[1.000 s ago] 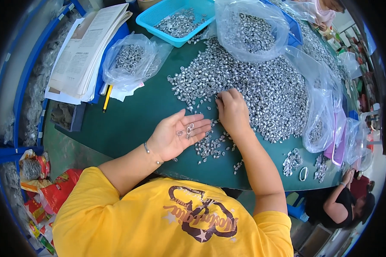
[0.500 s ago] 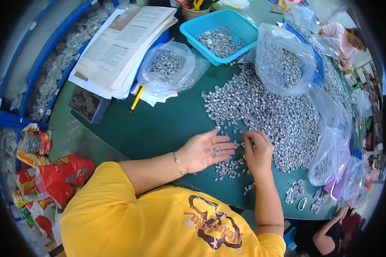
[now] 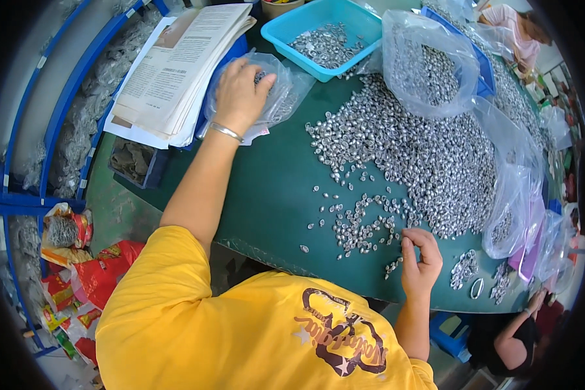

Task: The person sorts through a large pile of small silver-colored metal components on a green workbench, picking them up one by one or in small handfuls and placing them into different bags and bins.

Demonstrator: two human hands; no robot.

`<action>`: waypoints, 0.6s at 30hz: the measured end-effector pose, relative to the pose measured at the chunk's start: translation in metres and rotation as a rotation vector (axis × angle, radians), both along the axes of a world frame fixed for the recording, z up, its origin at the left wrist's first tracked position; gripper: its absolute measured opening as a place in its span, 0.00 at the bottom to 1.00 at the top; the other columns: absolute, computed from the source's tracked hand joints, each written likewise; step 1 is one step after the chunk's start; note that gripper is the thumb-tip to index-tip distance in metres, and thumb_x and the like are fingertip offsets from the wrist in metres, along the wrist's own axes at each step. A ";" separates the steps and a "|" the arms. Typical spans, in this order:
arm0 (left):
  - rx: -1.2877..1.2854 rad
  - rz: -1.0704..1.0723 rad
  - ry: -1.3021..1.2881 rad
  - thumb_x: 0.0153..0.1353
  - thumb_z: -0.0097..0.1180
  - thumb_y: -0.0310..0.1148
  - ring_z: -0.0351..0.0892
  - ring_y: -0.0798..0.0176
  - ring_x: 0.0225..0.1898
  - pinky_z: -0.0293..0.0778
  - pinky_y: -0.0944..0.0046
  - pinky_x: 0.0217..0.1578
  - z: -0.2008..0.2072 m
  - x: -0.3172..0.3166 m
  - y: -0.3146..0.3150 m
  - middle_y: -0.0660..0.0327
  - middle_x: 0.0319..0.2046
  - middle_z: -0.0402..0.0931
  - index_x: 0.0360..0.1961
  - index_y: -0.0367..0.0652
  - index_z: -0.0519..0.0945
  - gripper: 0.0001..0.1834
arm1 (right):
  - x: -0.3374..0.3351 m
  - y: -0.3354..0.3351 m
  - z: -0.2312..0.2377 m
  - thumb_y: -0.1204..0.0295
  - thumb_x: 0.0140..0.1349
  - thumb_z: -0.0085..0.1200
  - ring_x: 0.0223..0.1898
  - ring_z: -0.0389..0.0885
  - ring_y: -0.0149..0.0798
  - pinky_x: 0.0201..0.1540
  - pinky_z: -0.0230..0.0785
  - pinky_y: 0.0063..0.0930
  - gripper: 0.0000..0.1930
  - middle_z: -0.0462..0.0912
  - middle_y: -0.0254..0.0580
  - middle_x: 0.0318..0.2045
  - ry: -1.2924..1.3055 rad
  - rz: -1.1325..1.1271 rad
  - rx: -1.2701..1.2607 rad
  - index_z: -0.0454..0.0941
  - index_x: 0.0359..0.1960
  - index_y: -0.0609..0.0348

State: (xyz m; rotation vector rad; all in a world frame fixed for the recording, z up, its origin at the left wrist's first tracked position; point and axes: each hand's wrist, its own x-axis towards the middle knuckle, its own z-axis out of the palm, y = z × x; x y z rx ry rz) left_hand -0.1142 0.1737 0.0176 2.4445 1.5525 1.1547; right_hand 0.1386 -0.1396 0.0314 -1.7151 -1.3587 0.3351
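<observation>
My left hand point(image 3: 242, 94) is over a clear plastic bag point(image 3: 283, 97) of small metal rings, beside the stacked papers. Its thumb stands apart from the fingers, whose tips partly dip out of sight among the rings. My right hand point(image 3: 422, 263) is by the table's near edge, thumb and forefinger pinched together. Whatever sits in that pinch is too small to make out. Just left of it lie loose silver oval pieces point(image 3: 357, 224), scattered in front of a large heap point(image 3: 429, 162) of the same kind.
A turquoise basin point(image 3: 276, 34) with metal pieces stands at the back. Clear bags point(image 3: 500, 221) lie along the heap's right side. Open papers point(image 3: 182, 71) rest at the left above a small dark box point(image 3: 136, 162). Two other people sit at the right.
My left hand, which lay palm up with a few rings on it, has swung up and left to the bag. My right hand has shifted slightly right and nearer the table's edge.
</observation>
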 end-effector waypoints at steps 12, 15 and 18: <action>0.071 -0.078 -0.021 0.48 0.62 0.28 0.74 0.45 0.37 0.69 0.54 0.37 0.010 0.002 -0.003 0.52 0.32 0.76 0.26 0.39 0.75 0.08 | 0.004 -0.038 -0.014 0.84 0.53 0.55 0.33 0.79 0.39 0.37 0.70 0.25 0.05 0.80 0.46 0.33 -0.033 -0.118 -0.033 0.78 0.32 0.66; 0.245 -0.200 -0.049 0.49 0.61 0.28 0.74 0.51 0.38 0.70 0.58 0.39 0.022 0.017 -0.046 0.57 0.30 0.76 0.29 0.40 0.77 0.07 | -0.007 -0.037 -0.021 0.83 0.50 0.57 0.36 0.78 0.44 0.40 0.69 0.31 0.08 0.80 0.45 0.35 -0.165 -0.006 -0.056 0.79 0.32 0.63; -0.408 -0.729 -0.137 0.49 0.62 0.23 0.73 0.64 0.27 0.68 0.68 0.29 0.025 0.020 -0.109 0.62 0.24 0.74 0.23 0.40 0.78 0.04 | -0.014 -0.037 -0.026 0.80 0.47 0.59 0.40 0.76 0.44 0.45 0.63 0.34 0.09 0.80 0.42 0.37 -0.357 0.080 -0.080 0.79 0.32 0.60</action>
